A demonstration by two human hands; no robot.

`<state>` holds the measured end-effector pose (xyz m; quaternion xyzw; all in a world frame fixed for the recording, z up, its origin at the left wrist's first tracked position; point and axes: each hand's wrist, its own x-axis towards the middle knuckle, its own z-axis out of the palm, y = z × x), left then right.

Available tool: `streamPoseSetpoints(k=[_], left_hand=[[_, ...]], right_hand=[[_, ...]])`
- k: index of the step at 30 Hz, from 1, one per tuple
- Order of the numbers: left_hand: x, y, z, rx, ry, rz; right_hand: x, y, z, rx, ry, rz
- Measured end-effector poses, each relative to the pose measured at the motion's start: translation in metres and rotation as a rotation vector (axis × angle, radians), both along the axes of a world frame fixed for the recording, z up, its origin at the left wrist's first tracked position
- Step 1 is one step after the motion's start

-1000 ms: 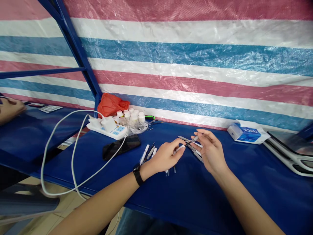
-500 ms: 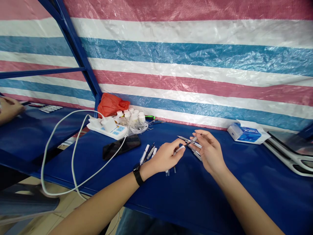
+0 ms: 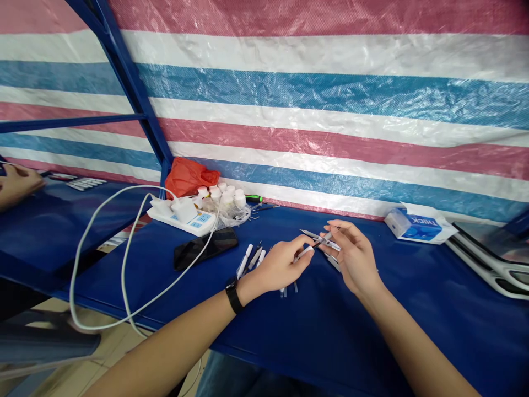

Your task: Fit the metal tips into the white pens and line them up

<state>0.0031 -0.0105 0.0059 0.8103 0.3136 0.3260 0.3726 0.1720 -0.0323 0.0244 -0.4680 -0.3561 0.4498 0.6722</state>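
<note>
1. Left hand (image 3: pixel 285 262): bare, with slender fingers.
2. Just behind it, a black watch (image 3: pixel 233 295) circles the wrist: smooth wide strap, small dark case.
3. Right hand (image 3: pixel 355 256): bare, as is the forearm (image 3: pixel 413 336) behind it.
4. Nearer the body than both hands, blue cloth (image 3: pixel 231 372) covers the lap, dark in shadow.

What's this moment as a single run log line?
left hand: holds pen | right hand: grips pen's other end | pen parts: lying near both hands | phone: on table, left of left hand
</note>
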Motion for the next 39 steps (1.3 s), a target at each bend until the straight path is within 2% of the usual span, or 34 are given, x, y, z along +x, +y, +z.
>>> streamPoseSetpoints(k=[7,15,20,27,30,33,36,39], left_hand=[[-0.001,-0.001,0.002,-0.010,0.035,0.016],[0.000,-0.001,0.001,-0.001,0.050,0.030],[-0.001,0.000,-0.001,0.013,0.050,0.005],[-0.001,-0.002,0.001,-0.002,0.050,0.019],[0.000,-0.002,0.002,0.005,0.063,0.061],[0.000,-0.001,0.003,0.009,0.052,0.107],[0.000,0.002,0.002,-0.009,0.017,0.166],[0.000,0.003,0.001,-0.038,0.000,0.208]], right_hand=[[0.000,0.000,0.003,0.019,0.004,-0.085],[0.012,0.008,0.000,0.036,-0.042,-0.305],[0.013,0.009,-0.002,0.029,-0.016,-0.309],[0.018,0.012,-0.004,0.137,-0.045,-0.442],[0.021,0.011,-0.003,0.111,-0.207,-0.366],[0.020,0.007,-0.003,0.032,-0.520,-0.169],[0.013,0.003,-0.010,0.002,-0.876,0.003],[0.006,0.003,-0.023,0.018,-1.144,0.055]])
